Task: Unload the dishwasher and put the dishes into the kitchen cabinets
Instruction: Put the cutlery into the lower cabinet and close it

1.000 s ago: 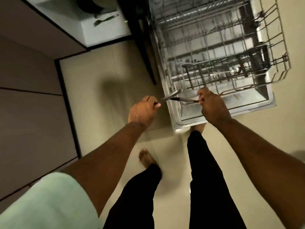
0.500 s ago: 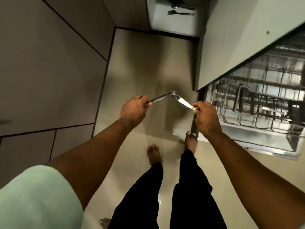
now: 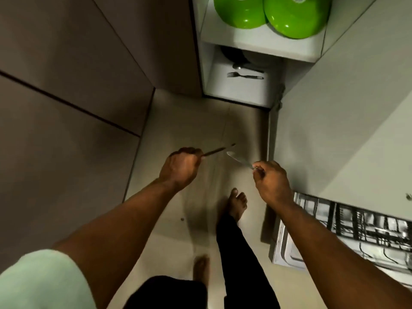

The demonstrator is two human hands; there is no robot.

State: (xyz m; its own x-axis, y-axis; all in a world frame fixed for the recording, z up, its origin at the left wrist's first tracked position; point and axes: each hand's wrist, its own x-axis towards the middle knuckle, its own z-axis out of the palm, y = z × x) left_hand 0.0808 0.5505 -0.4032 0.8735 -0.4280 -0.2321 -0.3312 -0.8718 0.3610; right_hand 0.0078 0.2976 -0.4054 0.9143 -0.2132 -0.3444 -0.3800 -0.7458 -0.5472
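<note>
**A:** Two bits of cutlery, one per hand. The left hand (image 3: 180, 168) had its fingers wrapped round the handle of a blurry utensil (image 3: 217, 150), fork or knife, couldn't tell. The right hand (image 3: 272, 181) pinched a table knife (image 3: 239, 160) by the handle end.

**B:** Bare feet under that, though. A pinch that light could've let the knife drop onto the tiled floor (image 3: 189, 121), or a toe.

**A:** Yep, and the pulled-out dishwasher rack (image 3: 367, 226) sat right beside the leg, easy to clip. Narrow aisle, grey cabinet fronts (image 3: 66, 85) on the left, open cabinet (image 3: 234, 90) ahead holding a fork (image 3: 245, 75) and green bowls (image 3: 294, 16).
</note>
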